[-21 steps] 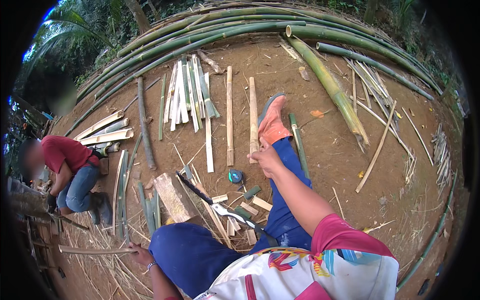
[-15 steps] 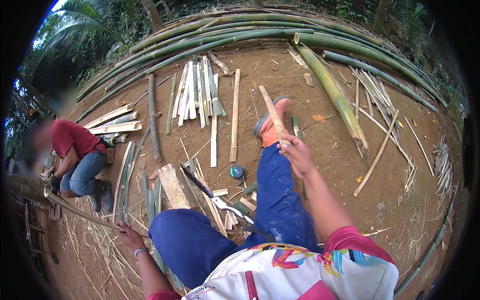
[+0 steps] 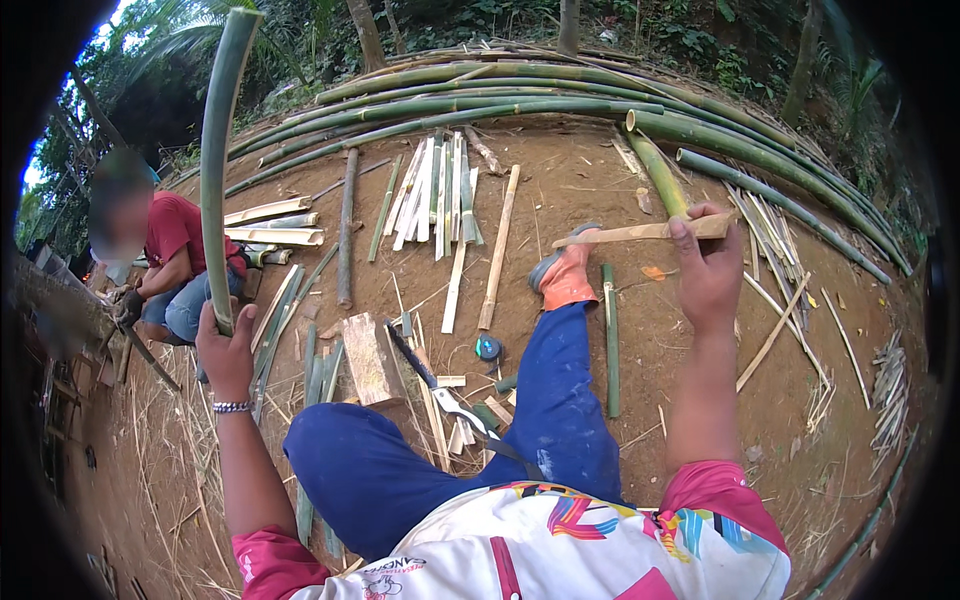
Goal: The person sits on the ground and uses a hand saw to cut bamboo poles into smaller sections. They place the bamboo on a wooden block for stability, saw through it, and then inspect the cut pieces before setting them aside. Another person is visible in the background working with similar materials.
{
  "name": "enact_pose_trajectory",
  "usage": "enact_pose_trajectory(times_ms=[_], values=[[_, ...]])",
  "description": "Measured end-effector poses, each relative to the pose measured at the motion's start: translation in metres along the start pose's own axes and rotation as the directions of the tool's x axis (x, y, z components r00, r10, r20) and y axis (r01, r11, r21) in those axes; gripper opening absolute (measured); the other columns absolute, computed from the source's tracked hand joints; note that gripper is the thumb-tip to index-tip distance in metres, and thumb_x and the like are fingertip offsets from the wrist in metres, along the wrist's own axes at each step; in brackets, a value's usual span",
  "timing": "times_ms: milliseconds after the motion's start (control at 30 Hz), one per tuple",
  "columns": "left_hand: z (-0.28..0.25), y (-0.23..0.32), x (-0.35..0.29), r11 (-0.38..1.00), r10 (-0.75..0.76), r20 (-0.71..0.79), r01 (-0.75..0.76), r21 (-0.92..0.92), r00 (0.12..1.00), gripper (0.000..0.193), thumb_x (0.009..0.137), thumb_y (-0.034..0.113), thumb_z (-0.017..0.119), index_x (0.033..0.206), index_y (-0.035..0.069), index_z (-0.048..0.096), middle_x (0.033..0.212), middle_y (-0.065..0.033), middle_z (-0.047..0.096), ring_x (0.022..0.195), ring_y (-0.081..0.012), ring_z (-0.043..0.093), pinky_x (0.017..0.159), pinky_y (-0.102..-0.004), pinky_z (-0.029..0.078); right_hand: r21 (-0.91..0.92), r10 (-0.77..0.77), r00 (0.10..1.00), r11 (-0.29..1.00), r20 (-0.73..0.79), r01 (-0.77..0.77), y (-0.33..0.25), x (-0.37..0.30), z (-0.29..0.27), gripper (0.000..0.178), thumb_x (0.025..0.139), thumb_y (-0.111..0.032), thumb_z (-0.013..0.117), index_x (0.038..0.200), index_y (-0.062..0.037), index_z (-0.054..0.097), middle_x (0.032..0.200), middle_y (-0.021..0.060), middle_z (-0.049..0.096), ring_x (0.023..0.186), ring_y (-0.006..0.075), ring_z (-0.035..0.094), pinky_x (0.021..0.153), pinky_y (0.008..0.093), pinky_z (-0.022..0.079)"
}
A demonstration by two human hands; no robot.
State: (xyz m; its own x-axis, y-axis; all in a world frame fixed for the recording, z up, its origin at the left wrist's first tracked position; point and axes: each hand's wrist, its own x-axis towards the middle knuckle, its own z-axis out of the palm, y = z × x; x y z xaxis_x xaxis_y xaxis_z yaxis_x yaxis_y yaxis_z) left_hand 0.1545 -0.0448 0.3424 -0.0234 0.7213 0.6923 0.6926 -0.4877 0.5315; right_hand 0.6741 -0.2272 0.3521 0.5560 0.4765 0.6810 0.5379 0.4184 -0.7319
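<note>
My left hand [image 3: 224, 350] is raised on the left, closed around the lower end of a long green bamboo strip [image 3: 216, 150] that stands nearly upright. My right hand [image 3: 708, 265] is lifted over the right side, its fingers pinching the wide end of a short tan bamboo strip [image 3: 630, 236]. That strip points left, its thin end passing above my orange boot [image 3: 570, 278]. Between my legs lies a saw or long blade with a dark blade and white handle [image 3: 447, 400]. Beside it are a wooden block [image 3: 370, 360] and a round tape measure [image 3: 488, 348].
Long green bamboo poles [image 3: 480, 105] lie across the far ground. A bundle of split strips [image 3: 437, 195] sits ahead, and more strips [image 3: 775, 235] lie at right. A co-worker in a red shirt [image 3: 172, 230] crouches at left. A green bamboo piece [image 3: 611, 340] rests beside my leg.
Both hands have risen. The left strip has swung from low and slanting to upright, showing its green side. The right strip has turned from pointing away to pointing left.
</note>
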Motion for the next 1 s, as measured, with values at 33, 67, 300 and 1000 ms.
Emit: enact_pose_trajectory(times_ms=[33, 67, 300, 1000], values=[[-0.001, 0.012, 0.006, 1.0, 0.024, -0.006, -0.024, -0.02, 1.0, 0.028, 0.091, 0.027, 0.074, 0.099, 0.003, 0.062, 0.084, -0.0015, 0.06, 0.075, -0.0122, 0.054, 0.07, -0.0282, 0.045, 0.008, -0.009, 1.0, 1.0, 0.013, 0.009, -0.014, 0.006, -0.003, 0.035, 0.092, -0.028, 0.075, 0.109, -0.0036, 0.057, 0.089, -0.0014, 0.056, 0.078, 0.0067, 0.049, 0.069, 0.023, 0.041], [0.0, 0.021, 0.012, 0.998, 0.046, -0.014, -0.047, -0.038, 0.999, 0.028, 0.092, 0.028, 0.073, 0.099, 0.003, 0.063, 0.084, 0.0, 0.06, 0.076, -0.0117, 0.054, 0.07, -0.0276, 0.044, -0.012, -0.022, 0.999, 1.0, 0.033, 0.022, -0.025, 0.011, -0.005, 0.035, 0.092, -0.028, 0.075, 0.109, -0.0036, 0.057, 0.089, -0.0015, 0.055, 0.078, 0.0066, 0.049, 0.069, 0.0229, 0.041], [0.038, 0.057, 0.03, 0.78, 0.048, -0.047, -0.067, -0.622, 0.998, 0.028, 0.096, 0.03, 0.07, 0.1, 0.003, 0.063, 0.081, 0.0055, 0.055, 0.066, -0.0047, 0.045, 0.058, -0.0219, 0.036, -0.201, -0.025, 0.989, 0.978, 0.143, 0.054, -0.032, 0.042, 0.027, 0.043, 0.09, -0.04, 0.075, 0.108, -0.0032, 0.061, 0.077, -0.0042, 0.053, 0.068, 0.0066, 0.046, 0.064, 0.0237, 0.04], [0.168, -0.001, -0.028, 0.224, -0.087, 0.491, 0.497, -0.839, 0.867, 0.087, 0.084, 0.071, 0.06, 0.129, -0.003, 0.054, 0.077, -0.0008, 0.055, 0.067, -0.009, 0.055, 0.063, -0.0254, 0.049, 0.142, 0.162, 0.985, 0.975, 0.06, -0.17, 0.198, -0.072, 0.148, 0.045, 0.101, -0.037, 0.06, 0.125, -0.0009, 0.048, 0.091, 0.0042, 0.054, 0.078, 0.0119, 0.056, 0.073, 0.0259, 0.05]])
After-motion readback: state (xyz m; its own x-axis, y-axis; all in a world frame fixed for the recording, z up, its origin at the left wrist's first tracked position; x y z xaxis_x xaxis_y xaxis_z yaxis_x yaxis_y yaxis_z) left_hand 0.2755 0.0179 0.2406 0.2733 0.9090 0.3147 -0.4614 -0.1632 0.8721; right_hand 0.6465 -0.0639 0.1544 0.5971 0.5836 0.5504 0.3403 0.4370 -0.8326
